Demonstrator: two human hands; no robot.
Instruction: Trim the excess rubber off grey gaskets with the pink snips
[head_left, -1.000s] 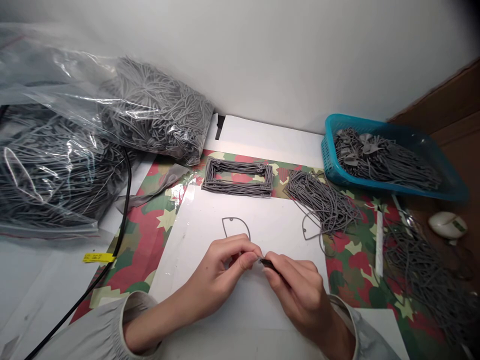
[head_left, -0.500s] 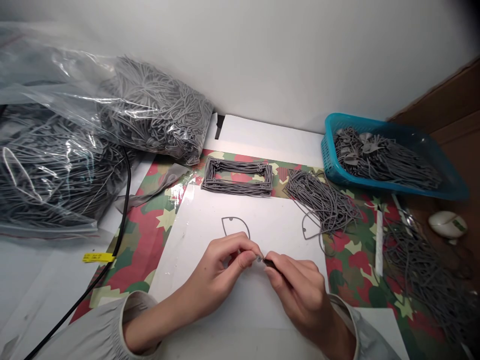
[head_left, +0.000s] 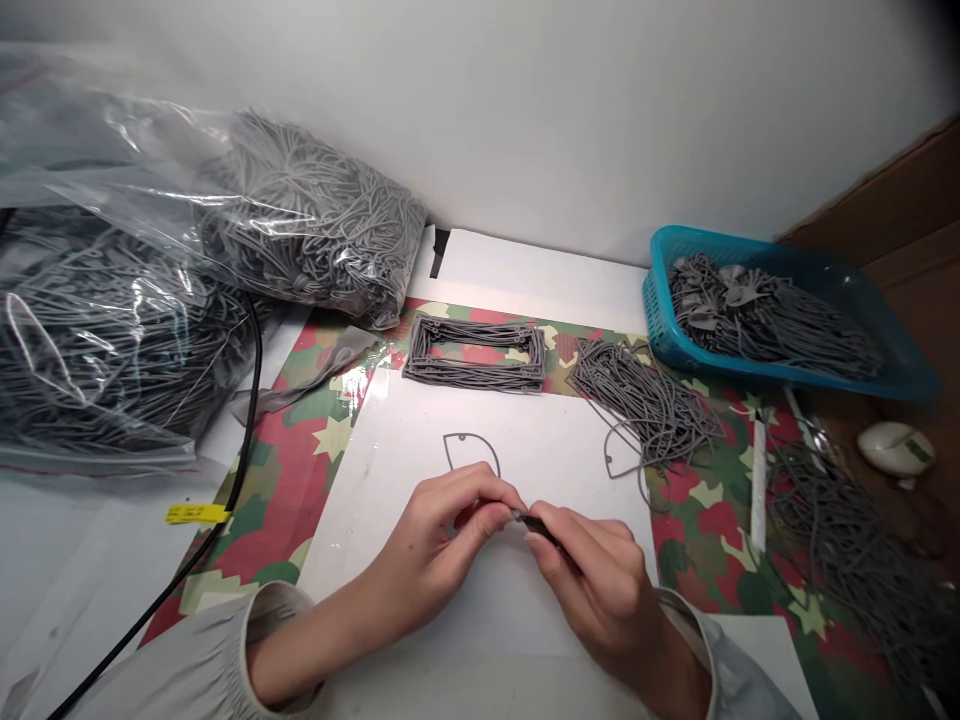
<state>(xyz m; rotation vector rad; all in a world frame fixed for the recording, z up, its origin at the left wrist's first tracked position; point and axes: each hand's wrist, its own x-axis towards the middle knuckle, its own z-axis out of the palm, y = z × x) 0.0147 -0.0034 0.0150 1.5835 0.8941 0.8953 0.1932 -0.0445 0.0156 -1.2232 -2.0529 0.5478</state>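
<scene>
My left hand (head_left: 454, 535) pinches a grey loop (head_left: 489, 446), whose thin curved outline shows above the fingers over the white sheet (head_left: 405, 425). Between the fingers and thumb of my right hand (head_left: 592, 570) is a slim dark tool (head_left: 541, 528), its tip touching or close to a small piece at my left fingertips. The fingertips of both hands nearly meet. Beyond them lies a rectangular stack of grey strips (head_left: 476, 380). A loose pile of grey loops (head_left: 645, 405) rests to its right.
Clear bags of grey strips (head_left: 315, 220) fill the left side, with a black cable (head_left: 244, 460) in front. At the right are a blue basket (head_left: 795, 370) of strips, a white mouse (head_left: 896, 449) and a dark tangle of strips (head_left: 855, 550).
The dark tool and my right fingertips have shifted very slightly to the left, towards my left fingertips. Everything else looks the same.
</scene>
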